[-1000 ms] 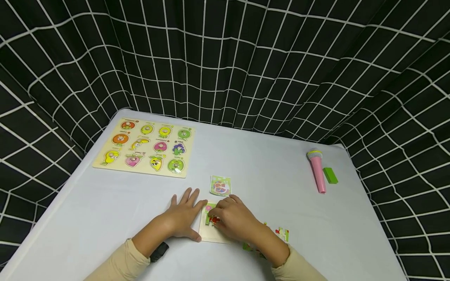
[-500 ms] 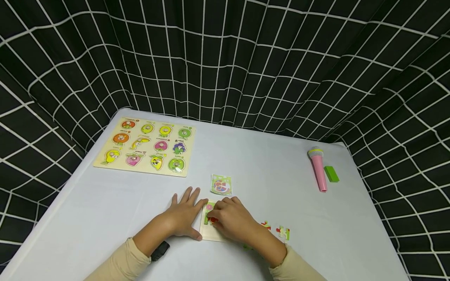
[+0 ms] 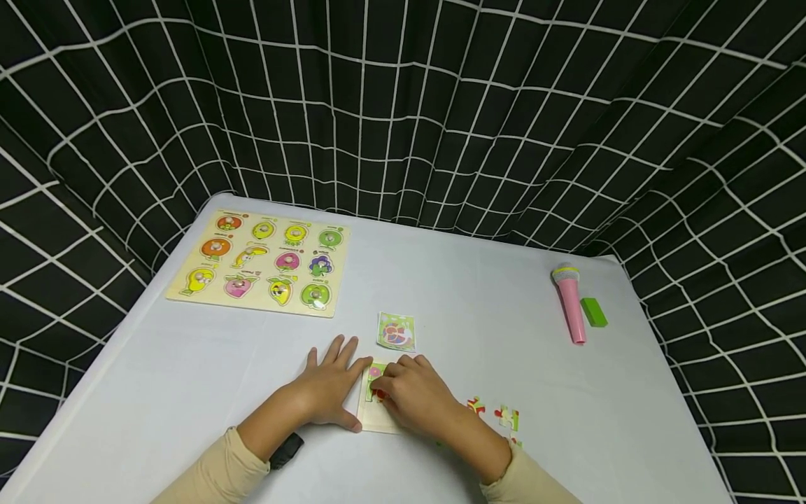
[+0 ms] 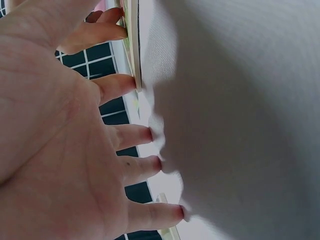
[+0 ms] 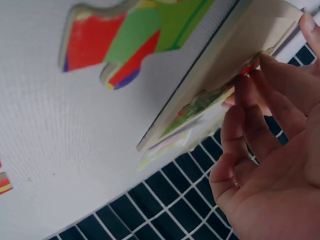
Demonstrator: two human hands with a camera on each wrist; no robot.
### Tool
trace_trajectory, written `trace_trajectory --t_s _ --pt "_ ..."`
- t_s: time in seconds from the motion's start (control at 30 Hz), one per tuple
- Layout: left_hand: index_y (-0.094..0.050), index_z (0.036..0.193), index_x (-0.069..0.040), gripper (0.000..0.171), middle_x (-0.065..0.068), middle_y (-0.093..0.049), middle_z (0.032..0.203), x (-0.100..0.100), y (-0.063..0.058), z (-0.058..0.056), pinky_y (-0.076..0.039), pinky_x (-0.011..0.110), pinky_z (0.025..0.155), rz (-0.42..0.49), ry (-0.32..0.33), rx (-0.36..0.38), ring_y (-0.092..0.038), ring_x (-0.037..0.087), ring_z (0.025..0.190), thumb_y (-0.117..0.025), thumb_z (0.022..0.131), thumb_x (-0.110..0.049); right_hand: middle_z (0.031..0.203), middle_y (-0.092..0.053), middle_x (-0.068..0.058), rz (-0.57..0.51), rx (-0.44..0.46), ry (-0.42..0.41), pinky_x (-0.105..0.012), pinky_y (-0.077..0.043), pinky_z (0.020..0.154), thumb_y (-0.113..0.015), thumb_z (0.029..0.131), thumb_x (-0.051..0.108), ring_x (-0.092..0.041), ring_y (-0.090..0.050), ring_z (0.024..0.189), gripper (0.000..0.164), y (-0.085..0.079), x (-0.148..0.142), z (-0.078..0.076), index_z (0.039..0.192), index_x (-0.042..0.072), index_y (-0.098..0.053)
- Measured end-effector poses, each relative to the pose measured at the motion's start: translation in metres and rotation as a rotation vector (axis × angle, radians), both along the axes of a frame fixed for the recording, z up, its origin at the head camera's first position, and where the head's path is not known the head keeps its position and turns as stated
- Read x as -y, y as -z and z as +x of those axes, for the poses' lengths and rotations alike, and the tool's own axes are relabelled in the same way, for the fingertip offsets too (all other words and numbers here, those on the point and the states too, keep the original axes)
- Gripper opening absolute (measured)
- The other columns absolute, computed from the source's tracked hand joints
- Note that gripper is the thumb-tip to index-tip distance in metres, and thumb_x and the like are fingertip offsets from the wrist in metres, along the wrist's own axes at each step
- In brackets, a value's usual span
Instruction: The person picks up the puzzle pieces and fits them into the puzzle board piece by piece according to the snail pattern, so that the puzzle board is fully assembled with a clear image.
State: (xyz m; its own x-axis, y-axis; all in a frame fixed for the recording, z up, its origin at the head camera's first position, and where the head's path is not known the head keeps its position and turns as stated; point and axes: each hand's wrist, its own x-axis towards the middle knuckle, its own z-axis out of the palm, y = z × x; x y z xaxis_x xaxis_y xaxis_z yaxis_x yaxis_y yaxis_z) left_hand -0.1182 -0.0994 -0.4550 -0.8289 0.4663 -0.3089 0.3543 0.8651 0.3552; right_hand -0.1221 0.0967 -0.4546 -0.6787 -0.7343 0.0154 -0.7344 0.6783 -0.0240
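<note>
My left hand lies with fingers spread on the table, its thumb and index fingertip touching the left edge of a small wooden puzzle board. My right hand is over the board. Its thumb and fingers pinch a jigsaw piece with red and green on it, at the board's left side; the fingers cover much of it. Just above it, a piece with a pink flower sits in the board's upper left corner. In the right wrist view, a loose red and green jigsaw piece lies beside the board.
Several loose jigsaw pieces lie right of the board, partly under the right forearm. Beyond the board is a picture card. A fruit knob puzzle occupies the far left; a pink toy microphone and green block the right.
The pinched jigsaw piece has shifted slightly and looks flatter against the board. My right forearm has drawn down a little, uncovering more of the loose pieces. My left hand stays put.
</note>
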Motion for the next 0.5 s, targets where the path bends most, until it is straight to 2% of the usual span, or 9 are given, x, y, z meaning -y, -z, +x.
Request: trace_trajectory --t_s 0.23,0.5 --pt "-0.039 0.148 -0.014 0.104 0.022 -0.017 0.159 -0.001 0.0 0.0 -0.017 0.074 0.105 0.014 0.0 0.004 -0.009 0.044 0.147 -0.084 0.064 -0.054 0.101 -0.07 0.009 -0.042 0.058 0.023 -0.027 -0.041 0.079 -0.075 0.085 0.026 -0.011 -0.058 0.093 0.023 -0.008 -0.011 0.001 0.108 0.024 -0.074" --pt "-0.04 0.147 -0.011 0.105 0.024 -0.017 0.159 0.002 0.003 0.002 -0.016 0.076 0.103 0.048 0.0 -0.02 -0.009 0.047 0.146 -0.086 0.062 -0.053 0.103 -0.07 0.006 -0.071 0.056 0.11 -0.033 -0.044 0.08 -0.078 0.082 0.026 -0.013 -0.06 0.095 0.026 -0.015 -0.057 0.0 0.107 0.02 -0.073"
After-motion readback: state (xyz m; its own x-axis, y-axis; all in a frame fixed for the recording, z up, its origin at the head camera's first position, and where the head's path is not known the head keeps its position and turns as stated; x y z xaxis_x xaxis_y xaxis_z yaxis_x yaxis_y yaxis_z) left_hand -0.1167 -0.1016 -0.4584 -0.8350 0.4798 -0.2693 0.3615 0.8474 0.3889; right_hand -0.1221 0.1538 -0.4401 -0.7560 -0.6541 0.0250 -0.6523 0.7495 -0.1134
